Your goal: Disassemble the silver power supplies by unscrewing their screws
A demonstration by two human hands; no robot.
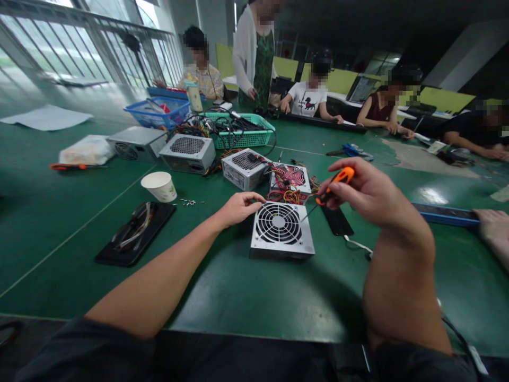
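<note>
A silver power supply unit (281, 229) with a round fan grille lies on the green table (246, 286) in front of me. My left hand (238, 207) rests on its far left corner, fingers curled loosely against the casing. My right hand (363, 191) is closed around an orange-and-black screwdriver (336, 183), whose thin shaft points down toward the unit's right edge. A second unit (290, 180) with a red fan and loose coloured wires sits just behind.
Other power supplies (189, 152), a paper cup (159, 186), small screws (189, 201), a black tray with cables (135, 233), and blue (157, 111) and green baskets (242, 132) lie further out. Several people sit at the far side. Another person's hand (493, 228) is at right.
</note>
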